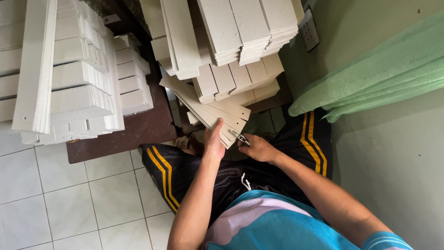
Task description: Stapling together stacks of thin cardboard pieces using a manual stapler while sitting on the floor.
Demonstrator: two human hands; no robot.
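While the left hand [213, 141] steadies the near end of a fanned bundle of long flat pale-grey cardboard strips [213, 112], the right hand [257, 147] works a small shiny metal tool [240, 137] at that same end. Left hand: thumb up along the strip edge, fingers wrapped under, gripping the bundle. Right hand: closed around the metal tool, tip pointing at the strip corner. Can't tell what kind of tool it is; too small.

Step in hand, as I read it: working on the strip ends with the tool, one bundle at a time. Strip ends show small punched holes. Next move likely calls for keeping the ends flush and the tool tip lined up on the end; the fan is loose, so the left grip has to hold.

Position: bundle slopes down from the dark brown wooden table [138, 132] toward the lap, near end between both hands, touching both. Far end rests under the stacked grey-white cardboard strips [240, 32] on the table. More white strip stacks [69, 74] sit well apart to the left. Person is seated, black shorts with yellow stripes [171, 173], white tiled floor [69, 199] below, green cloth [379, 69] off to the right.
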